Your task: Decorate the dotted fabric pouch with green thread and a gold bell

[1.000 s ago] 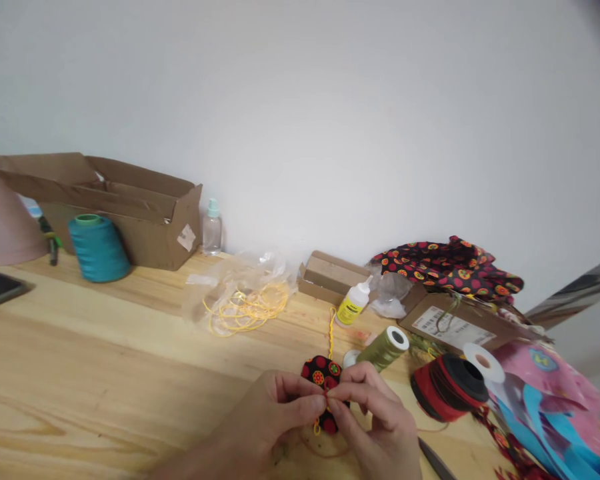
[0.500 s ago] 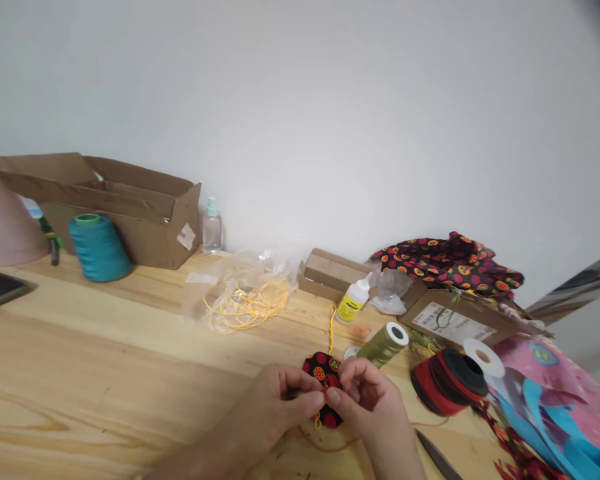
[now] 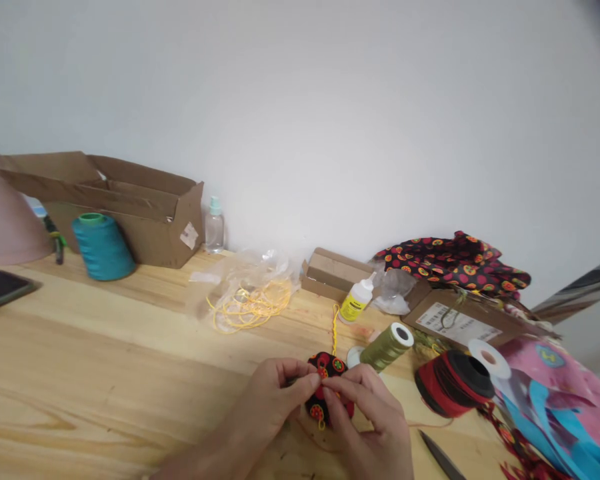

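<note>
A small rounded fabric pouch, black with red dots and flowers, lies on the wooden table under my fingers. From its top runs a yellow braided cord, and a small yellow loop hangs from the lower edge. My left hand is closed in a pinch at the pouch's upper left. Fingertips of my right hand meet it there, also pinched. Between them seems to be a thin red cord, mostly hidden by the fingers. A thin orange-brown cord trails on the table to the right.
A dark blade lies right of my right hand. Beyond are an olive thread spool, a glue bottle and a red-black cord spool. Yellow cord, a teal thread cone and a cardboard box stand farther left.
My right hand has turned, its fingers now pointing left across the pouch and covering more of it. The pinch point has moved slightly up and left on the pouch.
</note>
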`<state>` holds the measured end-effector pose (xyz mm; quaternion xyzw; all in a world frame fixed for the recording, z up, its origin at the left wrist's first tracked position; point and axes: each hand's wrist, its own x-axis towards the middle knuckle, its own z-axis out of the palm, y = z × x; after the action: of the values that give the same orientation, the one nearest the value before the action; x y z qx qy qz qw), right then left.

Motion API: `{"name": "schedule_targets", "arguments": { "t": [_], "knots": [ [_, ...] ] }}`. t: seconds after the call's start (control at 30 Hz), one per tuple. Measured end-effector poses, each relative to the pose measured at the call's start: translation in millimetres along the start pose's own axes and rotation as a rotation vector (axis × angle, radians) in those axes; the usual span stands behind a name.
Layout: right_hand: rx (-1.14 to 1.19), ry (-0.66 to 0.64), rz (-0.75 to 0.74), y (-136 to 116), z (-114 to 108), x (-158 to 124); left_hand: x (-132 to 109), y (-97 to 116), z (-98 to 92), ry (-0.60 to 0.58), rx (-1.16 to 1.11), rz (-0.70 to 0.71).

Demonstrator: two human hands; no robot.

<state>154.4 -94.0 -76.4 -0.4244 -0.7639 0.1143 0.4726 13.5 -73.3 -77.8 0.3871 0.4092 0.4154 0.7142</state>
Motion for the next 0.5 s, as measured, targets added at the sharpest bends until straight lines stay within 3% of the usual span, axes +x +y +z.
{"name": "schedule_targets", "arguments": {
  "t": [0.27, 0.5],
  "knots": [
    [0.002, 0.066, 0.033, 2.0, 2.5, -1.7, -3.5, 4.7, 4.2, -0.009, 0.014, -0.004],
    [0.003, 0.012, 0.115, -0.8, -0.8, 1.9, -2.2, 1.0, -0.1, -0.046, 0.049, 0.027]
  ]
}}
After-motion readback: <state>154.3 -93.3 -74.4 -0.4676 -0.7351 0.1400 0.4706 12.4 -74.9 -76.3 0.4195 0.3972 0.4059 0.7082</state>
